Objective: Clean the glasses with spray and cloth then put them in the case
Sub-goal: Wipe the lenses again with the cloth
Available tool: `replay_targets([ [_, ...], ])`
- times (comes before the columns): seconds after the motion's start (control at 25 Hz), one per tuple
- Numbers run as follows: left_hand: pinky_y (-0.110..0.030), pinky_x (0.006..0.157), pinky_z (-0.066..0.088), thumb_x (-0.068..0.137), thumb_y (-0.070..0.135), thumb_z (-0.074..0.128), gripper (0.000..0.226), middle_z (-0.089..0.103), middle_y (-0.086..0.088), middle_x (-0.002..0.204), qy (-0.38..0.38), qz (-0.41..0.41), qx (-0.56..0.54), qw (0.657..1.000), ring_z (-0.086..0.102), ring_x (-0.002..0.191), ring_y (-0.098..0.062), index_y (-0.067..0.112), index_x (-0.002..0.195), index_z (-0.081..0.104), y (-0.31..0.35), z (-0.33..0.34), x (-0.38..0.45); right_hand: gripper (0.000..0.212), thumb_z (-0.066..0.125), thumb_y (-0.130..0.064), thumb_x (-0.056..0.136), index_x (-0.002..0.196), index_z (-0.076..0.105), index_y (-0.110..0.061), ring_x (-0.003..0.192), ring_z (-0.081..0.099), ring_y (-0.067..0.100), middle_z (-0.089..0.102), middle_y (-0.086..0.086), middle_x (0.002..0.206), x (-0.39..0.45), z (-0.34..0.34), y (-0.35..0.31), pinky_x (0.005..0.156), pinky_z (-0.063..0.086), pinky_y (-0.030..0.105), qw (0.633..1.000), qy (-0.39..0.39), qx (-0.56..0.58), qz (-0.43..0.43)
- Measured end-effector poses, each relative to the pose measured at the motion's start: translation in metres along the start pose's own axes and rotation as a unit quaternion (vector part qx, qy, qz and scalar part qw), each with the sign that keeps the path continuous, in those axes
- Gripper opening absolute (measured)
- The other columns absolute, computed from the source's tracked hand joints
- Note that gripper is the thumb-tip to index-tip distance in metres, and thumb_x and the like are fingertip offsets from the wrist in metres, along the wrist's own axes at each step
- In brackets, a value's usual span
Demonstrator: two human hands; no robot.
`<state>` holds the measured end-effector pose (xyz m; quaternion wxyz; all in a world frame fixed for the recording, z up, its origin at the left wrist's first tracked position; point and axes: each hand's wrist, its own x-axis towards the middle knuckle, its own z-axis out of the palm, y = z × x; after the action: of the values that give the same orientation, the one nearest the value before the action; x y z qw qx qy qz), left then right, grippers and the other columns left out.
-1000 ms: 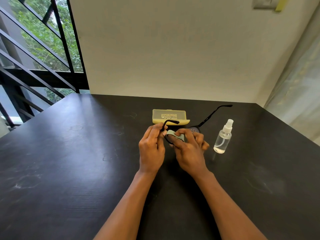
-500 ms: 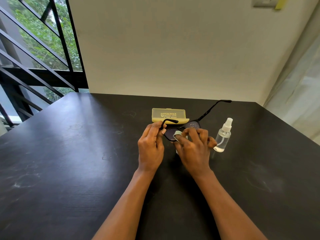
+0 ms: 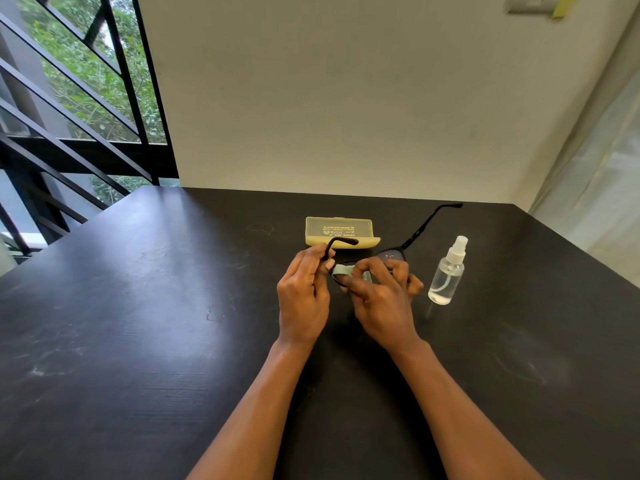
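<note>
Pinching the small green cloth (image 3: 342,270) in your right hand (image 3: 382,303), you are rubbing the lens on the left side of the glasses (image 3: 391,255). That grip is closed on the cloth, with the fingers curled round it. Your left hand (image 3: 303,296) has its grip closed too, pinching the thin black arm of the glasses near the hinge. The glasses sit just above the middle of the frame, held up off the desk (image 3: 138,323).

To do this step well, keep the left pinch steady so the frame does not wiggle. Rub softly in little circles and let the cloth, not your bare fingertips, touch the lens. Do not squeeze the thin arm hard, because it looks like it could bend. The other lens, to the right, still shows small drops, so I think it needs a wipe as well.

Just behind your hands, the yellow case (image 3: 341,232) lies shut on the desk. The clear spray bottle (image 3: 447,273) stands to the right, near your right hand, so mind your elbow and do not knock it over.
</note>
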<state>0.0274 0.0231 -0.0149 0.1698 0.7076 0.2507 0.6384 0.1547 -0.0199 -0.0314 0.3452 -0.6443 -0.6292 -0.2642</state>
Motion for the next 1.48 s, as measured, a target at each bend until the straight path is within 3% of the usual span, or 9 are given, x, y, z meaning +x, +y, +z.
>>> replay_targets([
  [0.16, -0.008, 0.086, 0.046, 0.084, -0.008, 0.057, 0.024, 0.064, -0.008, 0.101, 0.008, -0.007, 0.016, 1.000, 0.056, 0.099, -0.004, -0.003, 0.107, 0.063, 0.000, 0.000, 0.001, 0.012, 0.081, -0.022, 0.067, 0.074, 0.071, -0.021, 0.095, 0.037, 0.024, 0.063, 0.002, 0.090, 0.000, -0.007, -0.002, 0.065, 0.043, 0.047, 0.999, 0.031, -0.040, 0.005],
  [0.32, -0.008, 0.085, 0.046, 0.085, -0.008, 0.056, 0.024, 0.061, -0.001, 0.101, 0.011, -0.006, 0.009, 1.000, 0.056, 0.099, -0.003, -0.002, 0.107, 0.063, 0.001, 0.000, 0.002, 0.017, 0.078, -0.028, 0.066, 0.081, 0.072, -0.024, 0.096, 0.036, 0.025, 0.062, 0.001, 0.094, 0.000, -0.010, -0.005, 0.072, 0.033, 0.043, 0.991, 0.031, -0.128, 0.035],
  [0.44, -0.008, 0.086, 0.046, 0.085, -0.007, 0.056, 0.023, 0.059, 0.001, 0.101, 0.010, -0.002, 0.007, 1.000, 0.055, 0.100, -0.002, -0.003, 0.106, 0.063, 0.001, -0.001, 0.002, 0.028, 0.077, -0.031, 0.067, 0.093, 0.070, -0.028, 0.095, 0.034, 0.024, 0.057, 0.002, 0.099, 0.000, -0.004, -0.006, 0.067, 0.041, 0.045, 0.994, 0.001, -0.097, 0.058],
  [0.64, -0.008, 0.087, 0.045, 0.084, -0.008, 0.057, 0.025, 0.058, 0.002, 0.102, 0.005, 0.002, 0.004, 1.000, 0.054, 0.102, -0.001, -0.001, 0.108, 0.063, 0.001, -0.002, 0.002, 0.028, 0.064, -0.028, 0.075, 0.102, 0.062, -0.035, 0.094, 0.034, 0.022, 0.054, -0.004, 0.105, 0.000, -0.001, -0.005, 0.065, 0.039, 0.044, 0.999, -0.018, -0.027, 0.026],
  [0.92, -0.004, 0.083, 0.044, 0.084, -0.007, 0.058, 0.023, 0.058, 0.002, 0.100, 0.015, -0.003, 0.017, 1.000, 0.054, 0.097, 0.001, -0.001, 0.106, 0.064, 0.001, -0.004, 0.004, 0.008, 0.074, -0.021, 0.071, 0.075, 0.070, -0.025, 0.092, 0.036, 0.023, 0.063, -0.004, 0.090, 0.003, -0.005, -0.001, 0.061, 0.042, 0.048, 0.999, 0.020, 0.023, -0.010],
  [1.12, -0.008, 0.080, 0.048, 0.085, -0.005, 0.059, 0.020, 0.059, 0.001, 0.099, 0.034, -0.016, 0.014, 0.999, 0.058, 0.094, -0.005, -0.002, 0.104, 0.064, 0.000, -0.006, 0.006, 0.006, 0.074, -0.027, 0.071, 0.076, 0.072, -0.024, 0.092, 0.038, 0.021, 0.064, -0.003, 0.089, 0.003, -0.014, 0.004, 0.068, 0.041, 0.041, 0.999, 0.030, 0.028, 0.001],
  [1.2, -0.006, 0.079, 0.047, 0.085, -0.005, 0.059, 0.019, 0.059, 0.000, 0.098, 0.043, -0.019, 0.019, 0.999, 0.057, 0.092, -0.005, -0.004, 0.103, 0.064, -0.001, -0.007, 0.007, 0.007, 0.071, -0.028, 0.071, 0.077, 0.074, -0.024, 0.089, 0.039, 0.017, 0.064, -0.004, 0.087, 0.005, -0.020, 0.007, 0.072, 0.033, 0.033, 0.996, 0.048, 0.064, 0.027],
  [1.36, -0.002, 0.076, 0.044, 0.086, -0.003, 0.059, 0.018, 0.064, -0.005, 0.096, 0.059, -0.034, 0.035, 0.997, 0.056, 0.090, -0.003, -0.002, 0.103, 0.065, -0.003, -0.009, 0.008, 0.012, 0.076, -0.023, 0.073, 0.085, 0.075, -0.018, 0.090, 0.040, 0.016, 0.055, -0.005, 0.089, 0.009, -0.030, 0.016, 0.074, 0.040, 0.039, 0.972, 0.069, 0.145, 0.173],
  [1.48, -0.001, 0.076, 0.043, 0.086, -0.003, 0.059, 0.018, 0.066, -0.012, 0.095, 0.064, -0.038, 0.036, 0.997, 0.057, 0.089, -0.005, -0.004, 0.103, 0.065, -0.004, -0.009, 0.008, 0.015, 0.071, -0.028, 0.078, 0.086, 0.074, -0.015, 0.091, 0.031, 0.005, 0.056, 0.001, 0.091, 0.010, -0.034, 0.021, 0.080, 0.034, 0.025, 0.954, 0.136, 0.129, 0.235],
])
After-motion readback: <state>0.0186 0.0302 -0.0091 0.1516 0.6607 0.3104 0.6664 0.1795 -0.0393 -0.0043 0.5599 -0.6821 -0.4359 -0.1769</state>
